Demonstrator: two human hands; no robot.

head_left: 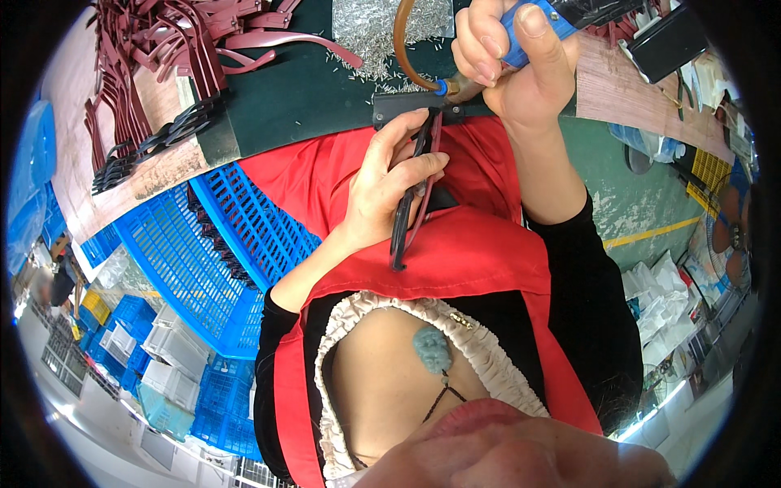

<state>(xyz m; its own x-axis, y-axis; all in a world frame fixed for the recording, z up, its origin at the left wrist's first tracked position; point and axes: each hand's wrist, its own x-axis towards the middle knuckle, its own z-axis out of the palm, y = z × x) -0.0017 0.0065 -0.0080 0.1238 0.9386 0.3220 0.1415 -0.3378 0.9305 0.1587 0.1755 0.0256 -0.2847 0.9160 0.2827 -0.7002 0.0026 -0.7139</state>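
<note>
My left hand (382,183) pinches a spectacle frame (400,232) with a black front and a dark red temple, held edge-on above my red apron. Its upper end meets a small dark metal block (399,104) at the bench edge. In my right hand (533,85) is a blue powered screwdriver (514,50), fingers wrapped round its body. The tool slants down to the left, its tip end close to the block and the top of the frame. Whether the tip touches a screw is too small to tell. A brown hose (400,41) curves down beside the tip.
Small silver screws (378,41) lie heaped on the dark green mat (281,114). Dark red temples (134,57) are piled at left, with black frame fronts (175,134) along the edge. Blue baskets (175,260) stand below left. A black box (669,45) sits at right.
</note>
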